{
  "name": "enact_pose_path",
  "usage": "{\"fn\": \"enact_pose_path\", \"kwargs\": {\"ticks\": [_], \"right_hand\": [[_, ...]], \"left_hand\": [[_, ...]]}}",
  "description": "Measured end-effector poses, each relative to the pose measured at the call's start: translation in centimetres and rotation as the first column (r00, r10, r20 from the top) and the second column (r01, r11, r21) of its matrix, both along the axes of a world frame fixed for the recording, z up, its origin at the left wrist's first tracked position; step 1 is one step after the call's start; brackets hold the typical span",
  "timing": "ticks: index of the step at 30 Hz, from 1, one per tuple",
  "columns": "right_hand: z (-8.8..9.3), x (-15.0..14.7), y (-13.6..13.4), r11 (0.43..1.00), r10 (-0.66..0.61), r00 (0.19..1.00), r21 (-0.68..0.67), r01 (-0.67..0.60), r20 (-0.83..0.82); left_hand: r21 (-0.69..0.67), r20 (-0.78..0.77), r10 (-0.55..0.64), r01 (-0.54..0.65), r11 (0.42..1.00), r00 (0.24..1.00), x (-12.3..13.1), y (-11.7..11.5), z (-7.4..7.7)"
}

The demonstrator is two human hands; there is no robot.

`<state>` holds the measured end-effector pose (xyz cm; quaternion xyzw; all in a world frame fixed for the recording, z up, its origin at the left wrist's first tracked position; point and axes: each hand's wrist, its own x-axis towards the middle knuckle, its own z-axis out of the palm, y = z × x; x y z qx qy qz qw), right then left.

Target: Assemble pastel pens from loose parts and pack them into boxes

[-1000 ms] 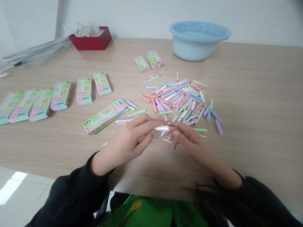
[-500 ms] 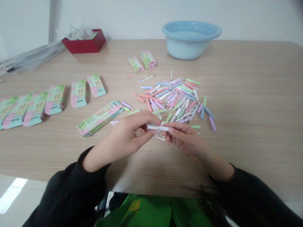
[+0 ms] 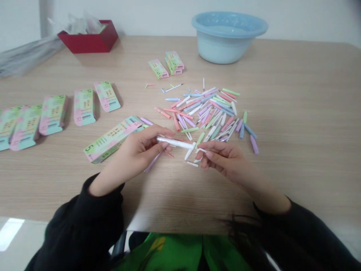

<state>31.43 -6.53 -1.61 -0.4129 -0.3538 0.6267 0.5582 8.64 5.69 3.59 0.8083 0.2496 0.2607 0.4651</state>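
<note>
My left hand (image 3: 139, 150) is closed on a white pen (image 3: 175, 143), which it holds level and pointing right, with a purple pen (image 3: 152, 163) tucked beneath the fingers. My right hand (image 3: 222, 160) hovers just right of the pen's tip, its fingertips pinched on a small white pen part (image 3: 201, 150). Another white piece (image 3: 188, 154) lies slanted below the tip, and a thin white one (image 3: 192, 164) rests on the table. Beyond both hands spreads a pile of pastel pen parts (image 3: 210, 111).
A long open pastel box (image 3: 111, 139) lies left of my left hand. Several flat boxes (image 3: 53, 114) line the left side, and small boxes (image 3: 166, 66) sit further back. A blue basin (image 3: 228, 35) and a red tray (image 3: 88, 39) stand at the wall.
The hands held the white pen together half a second ago. Now the right hand has drawn away to the right, and the left hand has shifted left with the longer pen.
</note>
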Motion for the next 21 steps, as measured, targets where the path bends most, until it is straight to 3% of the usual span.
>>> {"fn": "enact_pose_path", "kwargs": {"ticks": [5,11,15,18,21], "right_hand": [[0.2,-0.4,-0.2,0.999,0.005,0.997,0.037,-0.008,0.079],[0.7,-0.2,-0.5,0.989,-0.136,0.912,0.101,0.104,0.387],[0.3,-0.1,-0.3,0.985,-0.167,0.867,0.115,0.128,0.469],[-0.5,-0.4,0.2,0.992,-0.125,0.913,0.063,0.109,0.389],[-1.1,-1.2,0.9,0.992,-0.07,0.994,-0.099,0.079,0.088]], "left_hand": [[0.012,-0.046,-0.054,0.055,0.998,0.997,-0.5,0.7,-0.7],[-0.062,-0.02,0.006,-0.007,0.998,1.0,-0.4,0.6,-1.4],[-0.091,0.016,0.061,-0.06,0.994,0.998,-0.3,0.0,-1.0],[-0.03,0.047,0.11,-0.108,0.994,0.993,0.0,-0.8,-0.4],[0.032,0.06,0.11,-0.112,0.993,0.992,0.2,-1.4,-0.1]]}}
